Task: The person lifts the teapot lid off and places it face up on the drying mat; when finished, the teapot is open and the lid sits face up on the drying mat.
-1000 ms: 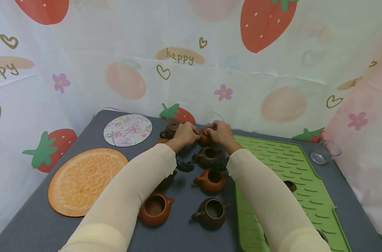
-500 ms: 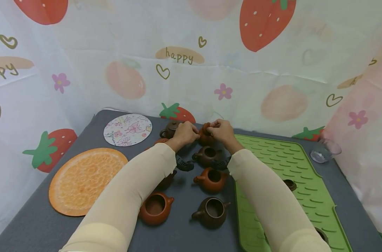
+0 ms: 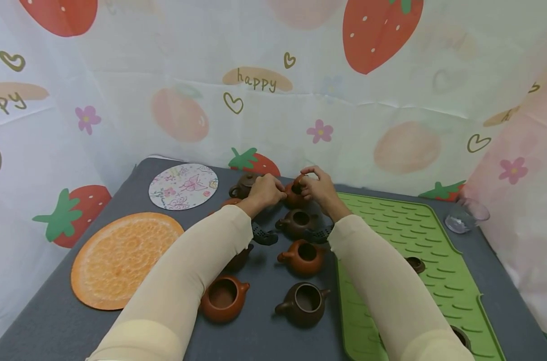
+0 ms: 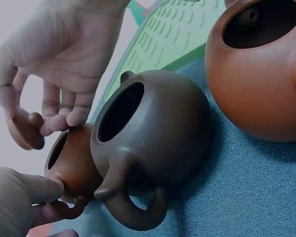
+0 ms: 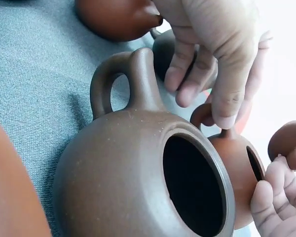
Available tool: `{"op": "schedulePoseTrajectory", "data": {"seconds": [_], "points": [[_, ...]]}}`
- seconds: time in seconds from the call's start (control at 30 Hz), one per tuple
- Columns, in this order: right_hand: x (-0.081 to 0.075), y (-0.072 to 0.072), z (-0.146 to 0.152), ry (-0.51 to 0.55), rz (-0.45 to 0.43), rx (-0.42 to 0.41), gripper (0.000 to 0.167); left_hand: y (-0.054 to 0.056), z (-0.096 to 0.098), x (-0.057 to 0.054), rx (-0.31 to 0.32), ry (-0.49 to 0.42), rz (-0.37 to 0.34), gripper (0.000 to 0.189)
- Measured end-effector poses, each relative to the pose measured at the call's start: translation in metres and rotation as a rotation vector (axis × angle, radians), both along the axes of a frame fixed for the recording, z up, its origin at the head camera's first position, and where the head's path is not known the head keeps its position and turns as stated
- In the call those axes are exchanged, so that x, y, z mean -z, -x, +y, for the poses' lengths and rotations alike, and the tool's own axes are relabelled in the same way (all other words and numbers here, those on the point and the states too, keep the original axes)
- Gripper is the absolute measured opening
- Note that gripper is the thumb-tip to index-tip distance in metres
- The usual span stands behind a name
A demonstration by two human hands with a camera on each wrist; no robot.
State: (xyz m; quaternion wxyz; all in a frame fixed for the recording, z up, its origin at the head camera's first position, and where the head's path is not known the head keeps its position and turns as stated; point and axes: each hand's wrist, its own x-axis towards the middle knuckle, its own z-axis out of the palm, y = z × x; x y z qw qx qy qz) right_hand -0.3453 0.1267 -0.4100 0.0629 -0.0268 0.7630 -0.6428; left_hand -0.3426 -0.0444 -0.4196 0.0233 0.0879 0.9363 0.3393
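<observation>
At the table's far side, my left hand (image 3: 266, 191) grips the handle of a small reddish-brown teapot (image 4: 81, 163). The thumb lies on top of the handle in the right wrist view. My right hand (image 3: 319, 189) holds the matching round lid (image 4: 25, 131), tipped on edge, its knob toward the fingertips. The lid is apart from the pot, whose dark mouth shows uncovered beside it in both wrist views. Right in front stands a lidless dark brown teapot (image 5: 118, 173), with a lidless orange-brown teapot (image 3: 302, 258) behind it toward me.
Nearer me stand another dark teapot (image 3: 304, 304) and an orange one (image 3: 223, 299), both lidless. A lidded dark teapot (image 3: 242, 186) is at the back left. On the right, a green mat (image 3: 401, 228) bears small dark lids (image 3: 415, 264). A glass cup (image 3: 465, 216) and an orange round mat (image 3: 122, 260) lie outward.
My right hand has raised the lid off the small reddish teapot and tipped it on edge, its index finger now lifted. The left hand stays on the handle.
</observation>
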Motion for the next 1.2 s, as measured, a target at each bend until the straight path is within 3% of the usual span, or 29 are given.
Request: {"op": "schedulePoseTrajectory", "data": {"seconds": [0.13,0.4,0.6,0.93,1.2], "points": [[0.0,-0.002,0.002,0.019,0.018,-0.016,0.028,-0.001,0.001,0.0,0.0,-0.001,0.001,0.017],[-0.006,-0.007,0.011,-0.072,0.039,-0.052,0.046,-0.001,0.002,0.001,0.002,-0.007,-0.008,0.017],[-0.015,-0.009,0.017,-0.055,0.036,-0.065,0.042,-0.001,0.002,0.001,0.002,-0.019,-0.012,0.017],[-0.031,-0.016,0.029,-0.17,0.064,-0.079,0.045,-0.001,0.001,0.0,-0.006,-0.012,-0.016,0.018],[-0.042,-0.02,0.037,-0.211,0.032,-0.094,0.045,-0.001,0.0,0.001,-0.006,-0.018,-0.006,0.017]]}}
